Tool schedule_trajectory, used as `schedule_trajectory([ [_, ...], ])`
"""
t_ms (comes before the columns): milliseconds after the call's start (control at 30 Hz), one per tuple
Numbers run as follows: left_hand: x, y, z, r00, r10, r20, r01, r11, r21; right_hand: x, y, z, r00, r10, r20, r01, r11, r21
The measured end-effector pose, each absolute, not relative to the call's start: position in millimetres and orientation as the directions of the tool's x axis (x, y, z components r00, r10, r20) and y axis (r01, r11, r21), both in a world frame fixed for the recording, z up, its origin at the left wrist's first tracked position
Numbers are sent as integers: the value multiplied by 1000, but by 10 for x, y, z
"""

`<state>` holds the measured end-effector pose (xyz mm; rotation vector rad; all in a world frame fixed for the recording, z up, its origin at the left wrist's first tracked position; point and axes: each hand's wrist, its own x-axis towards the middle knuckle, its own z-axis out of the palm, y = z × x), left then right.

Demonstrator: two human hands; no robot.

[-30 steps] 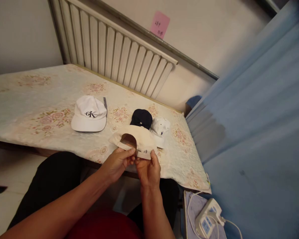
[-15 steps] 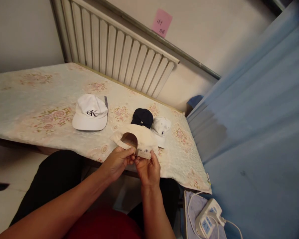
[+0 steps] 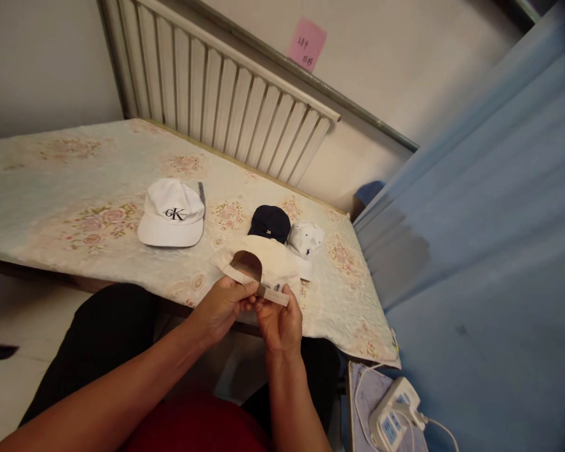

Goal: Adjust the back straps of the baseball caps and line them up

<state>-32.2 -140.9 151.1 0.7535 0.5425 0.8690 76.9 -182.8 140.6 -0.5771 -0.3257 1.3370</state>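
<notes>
Between my hands is a cream baseball cap [image 3: 277,260], its back opening and strap [image 3: 274,295] turned toward me. My left hand [image 3: 223,307] pinches the strap from the left, thumb on top. My right hand [image 3: 281,320] grips the strap at its right part, near a small metal buckle. Just beyond lies a dark navy cap [image 3: 269,222], partly hidden by the cream one. Beside it is a white cap [image 3: 305,240] with a small dark emblem. Farther left rests a larger white cap [image 3: 172,213] with black "CK" lettering.
A flowered quilt [image 3: 245,182] covers the bed under the caps. Along the wall runs a white radiator [image 3: 221,94], with a pink note [image 3: 307,44] above it. A blue curtain [image 3: 475,251] hangs at right, and a white power strip [image 3: 394,414] with cables sits below.
The strap's free end has shifted slightly to the right and down in my fingers. Both hands still hold the cream cap in nearly the same place.
</notes>
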Motion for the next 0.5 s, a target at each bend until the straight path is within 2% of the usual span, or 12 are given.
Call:
schedule_trajectory([
  [100, -315, -1409, 1520, 525, 843, -117, -487, 410, 771, 741, -1836, 1404, 241, 968, -75, -803, 155, -575],
  [233, -318, -1417, 1492, 517, 849, -109, -499, 403, 768, 701, -1841, 1412, 289, 957, 0, -731, 221, -646],
  [333, -339, -1399, 1452, 512, 854, -95, -551, 411, 726, 697, -1837, 1421, 333, 943, 17, -695, 257, -671],
  [400, -360, -1360, 1449, 508, 854, -110, -625, 453, 635, 709, -1836, 1421, 346, 938, -3, -713, 261, -651],
  [500, -400, -1264, 1501, 515, 841, -165, -732, 532, 425, 733, -1841, 1416, 357, 933, -38, -750, 262, -608],
])
